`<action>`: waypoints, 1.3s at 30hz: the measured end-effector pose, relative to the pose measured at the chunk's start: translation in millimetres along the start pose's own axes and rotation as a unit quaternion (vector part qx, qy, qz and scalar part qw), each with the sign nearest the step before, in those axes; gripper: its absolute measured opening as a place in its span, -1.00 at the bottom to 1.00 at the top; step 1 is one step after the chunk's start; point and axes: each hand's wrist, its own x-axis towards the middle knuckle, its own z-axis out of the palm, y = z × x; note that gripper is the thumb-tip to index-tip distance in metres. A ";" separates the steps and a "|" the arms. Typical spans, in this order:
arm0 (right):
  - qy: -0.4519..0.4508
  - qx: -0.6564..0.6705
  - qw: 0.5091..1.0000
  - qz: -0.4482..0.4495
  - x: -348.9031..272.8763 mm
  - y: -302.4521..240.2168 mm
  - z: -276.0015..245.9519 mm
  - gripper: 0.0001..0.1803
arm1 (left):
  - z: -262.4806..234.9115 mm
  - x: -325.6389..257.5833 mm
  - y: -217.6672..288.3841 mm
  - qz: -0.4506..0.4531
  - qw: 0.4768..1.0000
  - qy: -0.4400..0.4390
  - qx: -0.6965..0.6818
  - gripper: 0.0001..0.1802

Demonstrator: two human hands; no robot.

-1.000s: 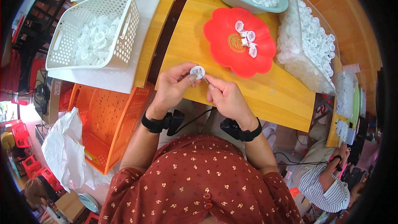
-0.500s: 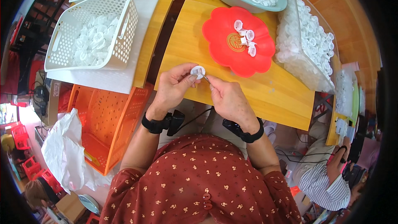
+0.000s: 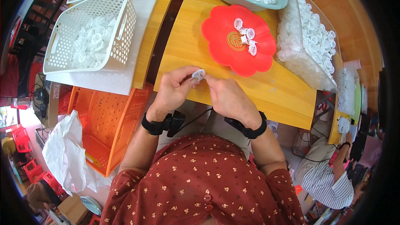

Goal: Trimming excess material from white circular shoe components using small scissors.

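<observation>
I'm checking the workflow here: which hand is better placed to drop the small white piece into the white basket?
Probably the left hand: it pinches the small white piece together with the right hand, and the white basket lies on its side.

right hand shifted slightly closer to left hand, small white part barely moved

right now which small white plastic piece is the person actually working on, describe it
Start at the yellow wooden table and go to its near edge. Left hand and right hand meet there, pinching one small white plastic ring piece; the similar pieces lie loose on the red flower-shaped plate.
</observation>
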 end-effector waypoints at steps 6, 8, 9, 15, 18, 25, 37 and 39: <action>-0.061 -0.047 0.997 0.022 7.0 -1.4 -5.6 -0.79 | 3.4 -1.5 -2.0 0.018 0.998 0.004 0.068 -0.78; -0.063 -0.031 0.997 0.027 7.0 0.5 -0.6 -0.79 | 3.7 -2.0 -1.6 0.006 0.997 0.024 0.080 -0.77; -0.024 0.034 0.999 0.030 4.1 1.4 3.6 -0.78 | 4.9 -2.6 -1.1 0.007 0.996 0.026 0.081 -0.77; 0.058 0.335 0.934 0.110 -12.2 6.2 30.8 -0.73 | 11.3 -1.7 3.8 0.032 0.997 0.069 -0.009 -0.76; 0.068 0.391 0.912 0.107 -11.1 4.5 37.7 -0.71 | 8.6 -2.6 -1.0 0.036 0.994 0.058 -0.082 -0.75; 0.078 0.366 0.922 0.103 -10.3 4.0 42.7 -0.73 | 7.3 -2.4 -5.2 0.042 0.993 0.060 -0.090 -0.73; 0.127 0.242 0.961 0.048 -6.6 -2.6 46.4 -0.83 | 8.7 -4.8 -6.4 0.031 0.993 0.099 -0.049 -0.73; 0.126 0.204 0.970 0.033 -6.2 -7.4 41.5 -0.83 | 8.9 -6.3 -6.3 0.029 0.993 0.107 -0.028 -0.74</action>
